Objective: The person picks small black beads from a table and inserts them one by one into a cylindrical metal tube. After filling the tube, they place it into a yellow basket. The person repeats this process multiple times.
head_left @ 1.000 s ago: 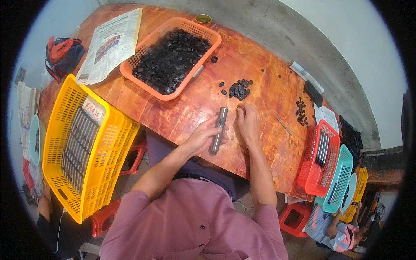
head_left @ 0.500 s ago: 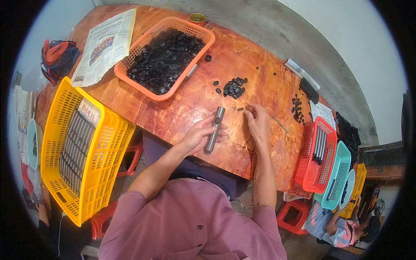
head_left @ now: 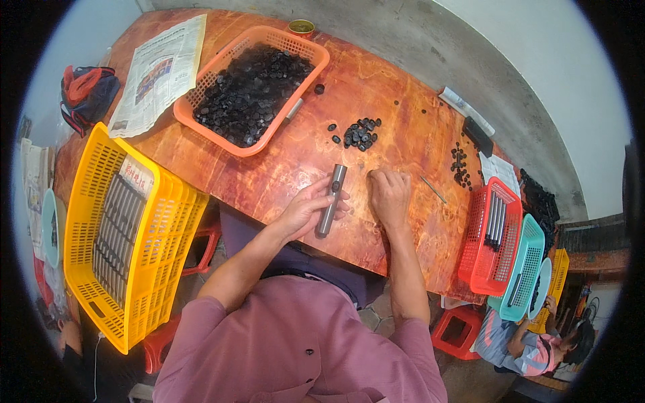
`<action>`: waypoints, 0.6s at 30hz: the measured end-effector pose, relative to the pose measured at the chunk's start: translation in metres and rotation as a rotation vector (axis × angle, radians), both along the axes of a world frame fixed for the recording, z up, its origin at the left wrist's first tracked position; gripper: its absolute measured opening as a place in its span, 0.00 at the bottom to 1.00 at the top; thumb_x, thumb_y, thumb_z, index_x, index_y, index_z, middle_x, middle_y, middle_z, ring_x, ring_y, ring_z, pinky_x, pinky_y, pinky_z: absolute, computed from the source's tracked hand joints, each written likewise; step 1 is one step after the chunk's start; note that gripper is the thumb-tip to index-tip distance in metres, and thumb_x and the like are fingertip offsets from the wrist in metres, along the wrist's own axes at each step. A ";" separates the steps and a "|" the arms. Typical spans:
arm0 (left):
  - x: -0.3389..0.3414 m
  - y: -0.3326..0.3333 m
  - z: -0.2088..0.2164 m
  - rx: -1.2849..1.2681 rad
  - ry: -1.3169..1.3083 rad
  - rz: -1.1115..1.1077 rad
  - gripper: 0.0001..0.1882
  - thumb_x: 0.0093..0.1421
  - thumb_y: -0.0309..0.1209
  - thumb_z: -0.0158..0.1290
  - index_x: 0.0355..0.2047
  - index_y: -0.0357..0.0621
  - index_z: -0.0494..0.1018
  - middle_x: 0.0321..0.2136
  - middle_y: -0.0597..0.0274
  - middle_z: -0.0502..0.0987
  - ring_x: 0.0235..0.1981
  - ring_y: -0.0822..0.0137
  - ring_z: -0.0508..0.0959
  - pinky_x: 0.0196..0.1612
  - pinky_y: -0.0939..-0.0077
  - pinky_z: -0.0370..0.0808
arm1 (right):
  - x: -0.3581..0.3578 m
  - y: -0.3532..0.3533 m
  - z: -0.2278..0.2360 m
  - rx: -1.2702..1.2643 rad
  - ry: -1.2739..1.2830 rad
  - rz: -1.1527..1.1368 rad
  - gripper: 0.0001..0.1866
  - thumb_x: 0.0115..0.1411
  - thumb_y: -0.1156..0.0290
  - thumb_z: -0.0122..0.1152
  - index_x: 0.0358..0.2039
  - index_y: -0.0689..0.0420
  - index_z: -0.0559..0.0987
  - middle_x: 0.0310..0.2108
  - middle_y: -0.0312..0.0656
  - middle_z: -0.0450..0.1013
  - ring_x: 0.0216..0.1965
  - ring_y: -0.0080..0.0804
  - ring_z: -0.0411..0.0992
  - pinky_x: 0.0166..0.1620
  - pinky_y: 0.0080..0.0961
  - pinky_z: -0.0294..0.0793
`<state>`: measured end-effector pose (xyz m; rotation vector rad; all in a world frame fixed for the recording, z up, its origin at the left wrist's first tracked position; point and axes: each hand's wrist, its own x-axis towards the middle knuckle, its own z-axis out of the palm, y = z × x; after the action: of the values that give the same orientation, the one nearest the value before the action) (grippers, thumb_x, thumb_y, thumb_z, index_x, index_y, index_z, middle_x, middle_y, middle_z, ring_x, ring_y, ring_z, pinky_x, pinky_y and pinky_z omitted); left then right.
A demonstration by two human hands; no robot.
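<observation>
My left hand (head_left: 306, 211) is closed round a grey metal tube (head_left: 328, 216), tilted with its upper end away from me. A dark oval spot, a hole or a black part, shows on the tube near my fingers. To the right, my right hand (head_left: 390, 198) rests at the table with its fingers curled together. At its fingertips a small black piece (head_left: 370, 174) shows only in part. Just beyond lies a loose pile of small black oval pieces (head_left: 361, 133). A thin metal rod (head_left: 433, 189) lies to the right of my right hand.
An orange basket (head_left: 187, 118) full of black pieces stands far left beside a newspaper (head_left: 161, 67). Yellow crates (head_left: 161, 262) with tubes are at left. At right are more black pieces (head_left: 461, 168), a red basket (head_left: 476, 269) of tubes, a teal basket (head_left: 516, 303), and another person (head_left: 527, 349).
My right hand has moved slightly left and its fingers have closed over the small black piece that lay in front of them. My left hand and the tube have hardly moved.
</observation>
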<state>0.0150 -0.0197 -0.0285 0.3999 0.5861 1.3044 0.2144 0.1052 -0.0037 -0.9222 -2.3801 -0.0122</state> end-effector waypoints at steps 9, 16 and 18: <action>-0.001 0.001 -0.002 -0.007 -0.008 -0.007 0.29 0.72 0.25 0.49 0.70 0.35 0.55 0.52 0.46 0.74 0.49 0.55 0.80 0.53 0.60 0.82 | 0.004 -0.004 0.011 -0.609 0.346 -0.265 0.12 0.57 0.70 0.69 0.41 0.60 0.83 0.37 0.46 0.80 0.40 0.45 0.77 0.49 0.39 0.70; -0.002 -0.001 -0.001 -0.029 -0.031 -0.025 0.34 0.71 0.26 0.51 0.74 0.43 0.52 0.54 0.50 0.75 0.51 0.56 0.81 0.55 0.58 0.81 | -0.001 0.006 -0.007 -0.501 0.163 -0.217 0.12 0.57 0.68 0.70 0.41 0.58 0.84 0.35 0.48 0.78 0.40 0.48 0.76 0.47 0.41 0.71; -0.002 -0.002 -0.003 -0.005 -0.030 -0.018 0.34 0.71 0.26 0.52 0.74 0.43 0.52 0.54 0.50 0.75 0.51 0.56 0.81 0.54 0.58 0.82 | -0.002 0.006 -0.003 -0.545 0.165 -0.235 0.11 0.57 0.69 0.70 0.40 0.58 0.84 0.36 0.48 0.77 0.41 0.48 0.76 0.48 0.40 0.70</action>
<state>0.0126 -0.0213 -0.0319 0.3802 0.5598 1.2896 0.2123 0.1112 -0.0070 -1.3866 -2.1390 0.6227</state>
